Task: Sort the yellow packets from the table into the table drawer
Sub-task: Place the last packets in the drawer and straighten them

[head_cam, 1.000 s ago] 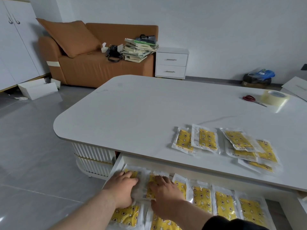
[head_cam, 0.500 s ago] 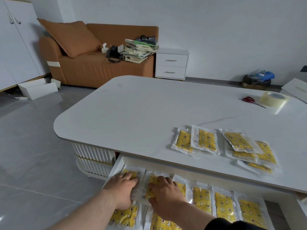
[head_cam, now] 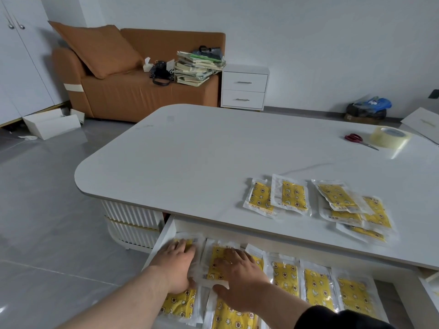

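Head view: we look down at a white table [head_cam: 213, 150]. Its drawer [head_cam: 162, 241] is open at the near side.
Left hand [head_cam: 177, 267]: it lies flat with straight fingers. It presses on the left packet [head_cam: 198, 252] in the far left corner of the drawer. It grips nothing.
Right hand [head_cam: 237, 279]: it is spread flat too and presses on the next packet [head_cam: 217, 251], just right of the first one. The thumb sits at that packet's near edge. We cannot tell if it pinches the edge.
Drawer row [head_cam: 316, 288]: more yellow packets lie side by side to the right of the hands.
Near packets [head_cam: 180, 302]: these lie under our wrists at the near edge.
Table pair [head_cam: 278, 198]: two yellow packets lie on the table, one partly on the other, near its near edge.
Table pile [head_cam: 351, 210]: a messy heap of yellow packets lies just right of the pair.
Far right of table: red scissors [head_cam: 356, 138] lie beside a tape roll [head_cam: 389, 136].
Room: we see a brown sofa [head_cam: 142, 96] with books [head_cam: 197, 67] on it, well behind the table.
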A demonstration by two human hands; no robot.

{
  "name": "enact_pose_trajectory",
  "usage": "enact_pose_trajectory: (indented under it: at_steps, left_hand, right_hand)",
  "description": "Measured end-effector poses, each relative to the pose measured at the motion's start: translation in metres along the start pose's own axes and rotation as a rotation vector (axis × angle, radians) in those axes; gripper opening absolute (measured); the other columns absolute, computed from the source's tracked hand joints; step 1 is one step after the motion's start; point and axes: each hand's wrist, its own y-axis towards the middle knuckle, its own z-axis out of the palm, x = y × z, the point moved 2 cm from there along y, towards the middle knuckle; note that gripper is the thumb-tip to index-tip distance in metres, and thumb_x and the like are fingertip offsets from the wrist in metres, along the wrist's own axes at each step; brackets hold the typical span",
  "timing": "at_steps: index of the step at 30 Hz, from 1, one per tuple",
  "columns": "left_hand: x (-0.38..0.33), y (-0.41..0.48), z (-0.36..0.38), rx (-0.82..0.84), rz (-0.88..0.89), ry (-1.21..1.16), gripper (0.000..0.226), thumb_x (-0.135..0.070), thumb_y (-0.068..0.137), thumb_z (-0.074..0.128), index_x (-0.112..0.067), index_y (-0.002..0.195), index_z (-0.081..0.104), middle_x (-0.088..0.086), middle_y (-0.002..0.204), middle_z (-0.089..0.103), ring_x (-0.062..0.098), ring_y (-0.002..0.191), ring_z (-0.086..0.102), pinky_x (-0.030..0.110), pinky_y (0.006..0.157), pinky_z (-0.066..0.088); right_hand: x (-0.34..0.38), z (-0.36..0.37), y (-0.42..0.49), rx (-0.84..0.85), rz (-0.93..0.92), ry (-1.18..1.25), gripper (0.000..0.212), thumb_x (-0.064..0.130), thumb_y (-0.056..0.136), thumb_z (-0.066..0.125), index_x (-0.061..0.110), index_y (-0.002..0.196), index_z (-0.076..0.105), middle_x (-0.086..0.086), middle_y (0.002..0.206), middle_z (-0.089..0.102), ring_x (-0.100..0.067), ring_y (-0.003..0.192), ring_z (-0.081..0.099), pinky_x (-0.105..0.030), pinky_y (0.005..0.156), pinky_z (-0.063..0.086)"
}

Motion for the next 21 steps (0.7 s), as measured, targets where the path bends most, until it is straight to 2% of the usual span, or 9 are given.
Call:
enact_pose_trajectory:
  at_steps: [3,6,9,11,15,19,21]
  left_hand:
    - [-0.001,0.001,0.0,-0.01,0.001,-0.009,0.093,-0.057,0.087,0.055,-0.021,0.156,0.004,0.013,0.164,-0.001,0.032,0.151,0.0,0.041,0.122,0.0]
    - [0.001,-0.001,-0.004,-0.004,0.015,-0.052,0.099,-0.066,0.08,0.058,-0.022,0.155,0.012,0.009,0.164,0.002,0.03,0.151,0.001,0.041,0.123,0.003]
    - [0.002,-0.002,-0.006,0.005,0.014,-0.082,0.102,-0.064,0.075,0.064,-0.025,0.155,0.014,0.003,0.164,0.002,0.029,0.151,0.0,0.041,0.123,0.005]
    - [0.002,-0.001,-0.005,-0.011,0.013,-0.071,0.098,-0.06,0.076,0.065,-0.025,0.154,0.017,0.003,0.164,0.005,0.028,0.151,0.002,0.041,0.123,0.005]
    - [0.004,0.003,-0.001,-0.06,0.013,-0.041,0.093,-0.057,0.08,0.066,-0.023,0.153,0.02,0.003,0.162,0.014,0.029,0.15,0.008,0.041,0.123,0.008]
    - [0.002,0.003,-0.002,-0.053,0.009,-0.084,0.096,-0.051,0.081,0.068,-0.024,0.155,0.013,0.001,0.164,0.007,0.027,0.151,0.004,0.04,0.123,0.007]
    - [0.003,0.003,-0.002,-0.033,0.02,-0.097,0.099,-0.052,0.08,0.067,-0.023,0.156,0.01,0.001,0.165,0.002,0.025,0.151,0.001,0.04,0.123,0.006]
  right_hand:
    - [0.0,-0.003,-0.002,-0.034,-0.027,-0.003,0.06,0.055,0.093,0.043,0.03,0.148,0.034,-0.006,0.16,0.02,-0.028,0.149,0.011,-0.042,0.122,0.001]
    - [0.012,-0.007,-0.003,-0.094,-0.154,-0.056,0.048,0.048,0.094,0.049,0.026,0.136,0.053,-0.006,0.15,0.035,-0.029,0.141,0.023,-0.045,0.122,0.013]
    - [0.022,-0.007,-0.002,-0.083,-0.229,-0.102,0.043,0.044,0.094,0.051,0.026,0.132,0.056,-0.005,0.146,0.038,-0.028,0.138,0.026,-0.044,0.119,0.015]
    - [0.017,-0.007,0.0,-0.105,-0.187,-0.077,0.044,0.045,0.095,0.05,0.028,0.135,0.054,-0.004,0.148,0.037,-0.027,0.139,0.025,-0.043,0.119,0.014]
    - [-0.01,-0.008,0.005,-0.161,0.032,0.012,0.046,0.046,0.096,0.043,0.028,0.138,0.049,-0.003,0.149,0.038,-0.026,0.138,0.032,-0.041,0.118,0.022]
    - [-0.022,0.001,0.004,-0.067,0.038,0.041,0.046,0.043,0.1,0.04,0.03,0.144,0.043,0.001,0.154,0.038,-0.018,0.145,0.028,-0.039,0.123,0.002]
    - [-0.025,-0.002,0.002,-0.087,0.027,0.05,0.046,0.04,0.102,0.038,0.03,0.147,0.039,0.001,0.158,0.032,-0.017,0.148,0.023,-0.039,0.123,0.0]
